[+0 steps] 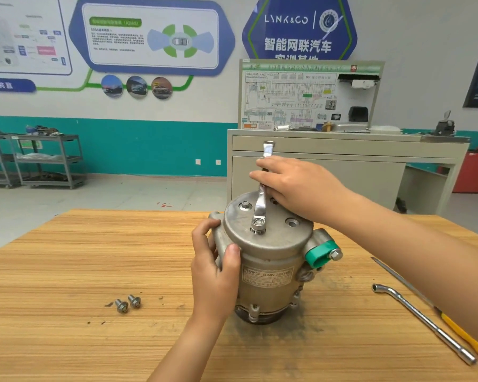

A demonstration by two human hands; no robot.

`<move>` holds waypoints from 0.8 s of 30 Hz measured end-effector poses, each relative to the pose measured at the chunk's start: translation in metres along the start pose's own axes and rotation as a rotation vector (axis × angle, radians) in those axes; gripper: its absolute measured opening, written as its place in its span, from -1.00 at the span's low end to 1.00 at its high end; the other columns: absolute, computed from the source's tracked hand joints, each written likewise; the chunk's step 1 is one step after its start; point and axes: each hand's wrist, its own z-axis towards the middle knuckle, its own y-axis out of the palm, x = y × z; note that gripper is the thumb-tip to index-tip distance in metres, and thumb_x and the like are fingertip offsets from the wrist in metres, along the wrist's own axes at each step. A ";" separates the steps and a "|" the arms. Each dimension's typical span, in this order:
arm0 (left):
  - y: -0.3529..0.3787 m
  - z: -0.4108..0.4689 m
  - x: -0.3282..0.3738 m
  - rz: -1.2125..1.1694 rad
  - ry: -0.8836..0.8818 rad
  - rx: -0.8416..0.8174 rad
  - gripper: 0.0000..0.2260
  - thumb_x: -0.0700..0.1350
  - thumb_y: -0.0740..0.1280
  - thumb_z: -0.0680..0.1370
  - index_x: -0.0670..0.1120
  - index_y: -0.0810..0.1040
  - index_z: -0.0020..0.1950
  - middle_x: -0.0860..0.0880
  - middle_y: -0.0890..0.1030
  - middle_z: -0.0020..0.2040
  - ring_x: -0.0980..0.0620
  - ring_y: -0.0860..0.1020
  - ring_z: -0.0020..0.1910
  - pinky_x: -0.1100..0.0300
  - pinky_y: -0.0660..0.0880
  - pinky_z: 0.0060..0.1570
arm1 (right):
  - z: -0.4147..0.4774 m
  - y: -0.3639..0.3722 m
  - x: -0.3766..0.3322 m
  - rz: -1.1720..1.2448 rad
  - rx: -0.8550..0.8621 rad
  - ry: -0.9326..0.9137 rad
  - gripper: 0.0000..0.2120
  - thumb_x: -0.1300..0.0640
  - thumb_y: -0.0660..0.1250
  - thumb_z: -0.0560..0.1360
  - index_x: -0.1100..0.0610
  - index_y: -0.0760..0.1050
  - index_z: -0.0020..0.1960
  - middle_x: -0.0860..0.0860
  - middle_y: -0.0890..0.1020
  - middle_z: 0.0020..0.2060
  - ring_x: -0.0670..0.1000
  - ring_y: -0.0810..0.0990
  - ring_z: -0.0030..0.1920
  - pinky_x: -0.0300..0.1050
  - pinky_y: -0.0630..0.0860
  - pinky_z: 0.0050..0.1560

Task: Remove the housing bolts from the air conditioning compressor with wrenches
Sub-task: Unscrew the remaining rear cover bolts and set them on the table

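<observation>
Your left hand point(215, 267) grips compressor point(272, 245) | right hand point(297, 188) holds wrench point(260, 206) on bolt point(258, 222) | two bolts point(134, 301) out, others remain

left hand point(214, 267) grips compressor point(268, 260) | right hand point(295, 186) holds wrench point(261, 205) on bolt point(258, 222) | two bolts point(128, 303) on table point(66, 271)

compressor point(262, 252) dull silver-grey, its label point(268, 275) pale with dark print; port cap point(322, 253) green; wrench point(260, 209) and loose bolts point(128, 303) bright chrome; table point(66, 271) tan wood, fine streaked grain; screwdriver handle point(465, 339) yellow; wall point(149, 111) white over teal band; cabinet point(476, 175) red
</observation>
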 end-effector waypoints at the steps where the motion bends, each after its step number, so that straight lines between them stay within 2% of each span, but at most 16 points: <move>1: 0.001 -0.002 0.000 0.003 0.013 0.021 -0.69 0.12 0.15 0.38 0.10 0.34 0.10 0.36 0.57 -0.09 0.33 0.54 -0.23 0.49 0.40 -0.33 | 0.004 0.002 -0.002 0.004 0.007 -0.028 -0.65 0.20 0.10 0.60 0.15 0.35 0.37 0.14 0.35 0.38 0.10 0.32 0.36 0.05 0.33 0.28; 3: 0.003 -0.006 0.001 -0.001 0.025 0.049 -0.69 0.11 0.16 0.38 0.10 0.34 0.10 0.36 0.58 -0.08 0.33 0.55 -0.20 0.50 0.40 -0.32 | 0.005 0.004 -0.008 0.008 0.139 -0.084 -0.73 0.30 0.22 0.52 0.28 0.50 0.20 0.24 0.53 0.19 0.21 0.53 0.17 0.11 0.51 0.09; 4: 0.003 -0.007 0.001 -0.006 0.025 0.056 -0.69 0.11 0.17 0.37 0.10 0.34 0.10 0.33 0.59 -0.09 0.33 0.55 -0.17 0.50 0.41 -0.30 | 0.003 0.005 -0.011 0.049 0.262 -0.044 -0.79 0.33 0.27 0.47 0.32 0.56 0.08 0.27 0.61 0.02 0.24 0.62 -0.02 0.13 0.58 -0.09; 6: 0.004 -0.009 0.001 -0.017 0.020 0.063 -0.68 0.12 0.18 0.37 0.11 0.34 0.11 0.22 0.60 -0.13 0.31 0.57 -0.12 0.49 0.42 -0.27 | -0.003 0.001 -0.013 0.195 0.516 0.159 -0.85 0.30 0.26 0.48 0.34 0.57 -0.04 0.23 0.65 -0.24 0.23 0.62 -0.31 0.07 0.56 -0.37; 8: 0.004 -0.012 0.002 -0.024 0.031 0.060 -0.68 0.10 0.20 0.38 0.10 0.34 0.12 0.20 0.59 -0.09 0.34 0.56 -0.12 0.50 0.42 -0.28 | -0.014 -0.005 -0.012 0.353 0.660 0.352 -0.79 0.24 0.18 0.54 0.36 0.52 -0.01 0.20 0.63 -0.31 0.22 0.58 -0.39 0.05 0.50 -0.41; 10: 0.004 -0.013 0.002 -0.012 0.042 0.049 -0.67 0.10 0.22 0.38 0.11 0.33 0.13 0.34 0.57 -0.01 0.42 0.54 -0.11 0.53 0.42 -0.28 | -0.032 -0.014 -0.011 0.416 0.718 0.384 -0.76 0.21 0.13 0.57 0.36 0.48 0.03 0.15 0.58 -0.36 0.19 0.54 -0.41 0.04 0.47 -0.43; 12: 0.004 -0.015 0.002 0.004 0.045 0.044 -0.64 0.11 0.24 0.37 0.12 0.33 0.14 0.48 0.50 0.04 0.48 0.52 -0.08 0.54 0.42 -0.27 | -0.054 -0.026 -0.015 0.360 0.680 0.324 -0.72 0.17 0.11 0.57 0.35 0.49 0.07 0.04 0.44 -0.44 0.10 0.45 -0.49 -0.03 0.42 -0.50; 14: 0.004 -0.015 0.001 0.015 0.041 0.046 -0.63 0.14 0.25 0.35 0.14 0.33 0.14 0.51 0.47 0.05 0.50 0.50 -0.06 0.53 0.44 -0.26 | -0.077 -0.037 -0.023 0.265 0.576 0.268 -0.68 0.13 0.10 0.54 0.30 0.52 0.07 -0.05 0.37 -0.45 0.07 0.38 -0.52 -0.08 0.37 -0.54; 17: 0.004 -0.015 0.002 0.019 0.029 0.036 -0.62 0.15 0.25 0.34 0.16 0.33 0.13 0.54 0.46 0.05 0.50 0.50 -0.06 0.51 0.46 -0.24 | -0.109 -0.047 -0.036 0.141 0.334 0.264 -0.67 0.05 0.12 0.52 0.19 0.57 0.06 -0.01 0.51 -0.49 0.13 0.48 -0.52 -0.02 0.43 -0.58; 20: 0.002 -0.014 0.003 0.034 0.030 0.037 -0.62 0.15 0.27 0.33 0.19 0.33 0.12 0.50 0.49 0.03 0.49 0.51 -0.11 0.51 0.45 -0.24 | -0.129 -0.050 -0.046 0.091 0.150 0.320 -0.70 0.04 0.14 0.56 0.10 0.57 0.13 0.05 0.59 -0.44 0.21 0.53 -0.49 0.05 0.46 -0.58; 22: 0.002 -0.014 0.002 0.042 0.038 0.040 -0.63 0.15 0.28 0.33 0.19 0.33 0.12 0.49 0.50 0.02 0.47 0.52 -0.10 0.48 0.46 -0.22 | -0.133 -0.052 -0.050 0.080 0.055 0.358 -0.62 -0.01 0.09 0.50 0.03 0.53 0.21 0.04 0.60 -0.41 0.21 0.55 -0.44 0.03 0.47 -0.53; 24: 0.002 -0.014 0.001 0.042 0.032 0.046 -0.62 0.15 0.28 0.34 0.19 0.33 0.12 0.47 0.51 0.03 0.44 0.52 -0.06 0.36 0.52 -0.15 | -0.131 -0.053 -0.053 0.060 0.005 0.386 -0.52 -0.10 -0.07 0.47 -0.12 0.37 0.32 -0.04 0.60 -0.29 0.13 0.58 -0.30 -0.06 0.46 -0.40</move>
